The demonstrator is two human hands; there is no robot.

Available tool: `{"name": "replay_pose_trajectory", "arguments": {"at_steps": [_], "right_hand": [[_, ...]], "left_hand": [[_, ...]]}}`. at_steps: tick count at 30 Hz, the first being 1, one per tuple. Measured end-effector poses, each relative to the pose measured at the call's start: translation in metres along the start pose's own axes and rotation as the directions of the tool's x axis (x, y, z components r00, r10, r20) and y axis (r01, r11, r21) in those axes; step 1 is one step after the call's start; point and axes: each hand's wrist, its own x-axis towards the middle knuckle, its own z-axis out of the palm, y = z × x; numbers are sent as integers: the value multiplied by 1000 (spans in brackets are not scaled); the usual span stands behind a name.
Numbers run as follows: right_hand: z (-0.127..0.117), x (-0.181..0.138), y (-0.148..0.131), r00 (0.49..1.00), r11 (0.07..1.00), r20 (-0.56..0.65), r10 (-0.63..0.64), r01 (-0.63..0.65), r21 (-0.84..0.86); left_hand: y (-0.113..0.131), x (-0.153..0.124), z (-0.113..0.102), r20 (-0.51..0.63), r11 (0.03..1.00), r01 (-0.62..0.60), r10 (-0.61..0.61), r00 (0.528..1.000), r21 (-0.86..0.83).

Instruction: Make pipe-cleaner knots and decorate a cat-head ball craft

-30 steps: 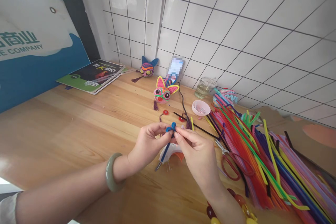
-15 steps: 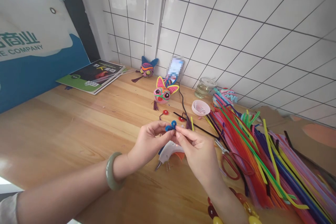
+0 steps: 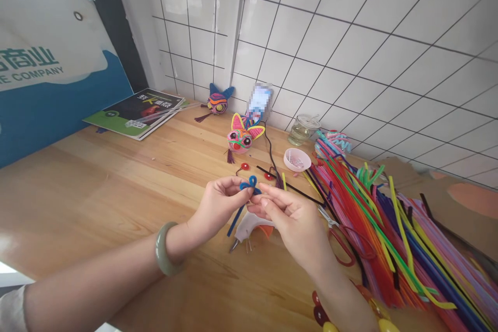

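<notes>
A blue pipe cleaner (image 3: 252,182), bent into small loops, is pinched between the thumb and fingers of my left hand (image 3: 220,199). Its straight tail hangs below that hand, slanting down to the left. My right hand (image 3: 291,212) has its fingertips close together at the right side of the loops, touching the blue piece; part of the contact is hidden. Directly beneath both hands lies a white and orange glue gun (image 3: 247,225), nozzle toward the lower left, partly covered by my right hand.
Many coloured pipe cleaners (image 3: 373,218) spread over the right side, with red-handled scissors (image 3: 338,238) beside them. Behind the hands are a pink bowl (image 3: 297,160), a glass jar (image 3: 301,129), a pink animal head (image 3: 239,140), a blue-eared head (image 3: 218,101) and a phone (image 3: 260,99). A booklet (image 3: 136,111) lies left.
The blue loops have shifted slightly left and opened into a clearer shape, with the tail now showing below. My right fingers have loosened a little and spread from their tight pinch.
</notes>
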Motion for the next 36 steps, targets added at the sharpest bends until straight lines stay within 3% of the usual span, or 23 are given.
{"name": "replay_pose_trajectory", "arguments": {"at_steps": [8, 19, 36], "right_hand": [[-23, 12, 1, 991, 994, -110, -72, 61, -94], [-16, 13, 0, 999, 979, 29, -22, 27, -200], [-24, 12, -4, 992, 974, 119, 39, -11, -227]], "left_hand": [[-1, 9, -7, 164, 953, 185, -148, 975, -242], [-4, 3, -3, 231, 983, 182, -168, 958, -37], [-3, 3, -5, 320, 964, 255, -265, 910, 74]]}}
